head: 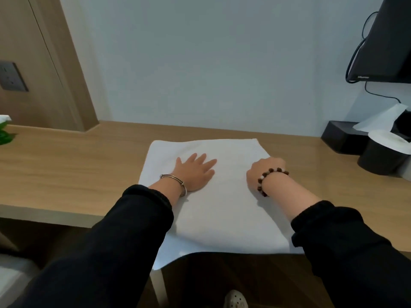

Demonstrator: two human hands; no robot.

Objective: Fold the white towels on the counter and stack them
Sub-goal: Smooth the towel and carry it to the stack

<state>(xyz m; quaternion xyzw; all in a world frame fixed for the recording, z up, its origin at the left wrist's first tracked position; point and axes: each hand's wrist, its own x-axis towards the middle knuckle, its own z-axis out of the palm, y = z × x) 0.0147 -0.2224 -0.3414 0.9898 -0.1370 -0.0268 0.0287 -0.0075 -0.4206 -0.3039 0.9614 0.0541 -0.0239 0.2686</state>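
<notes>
A white towel [222,214] lies spread on the wooden counter [66,165], its near edge hanging over the counter's front. My left hand [195,172] rests flat on the towel's left part, fingers apart, palm down. At the towel's right edge, my right hand [264,172] has its fingers curled down; whether they pinch the cloth is hidden. Both wrists wear bracelets and both arms are in black sleeves.
Black containers [382,156] and a black tissue box [342,138] stand at the back right under a dark screen [387,41] with cables. A green and white object [5,130] sits at the far left. The wall is close behind the counter.
</notes>
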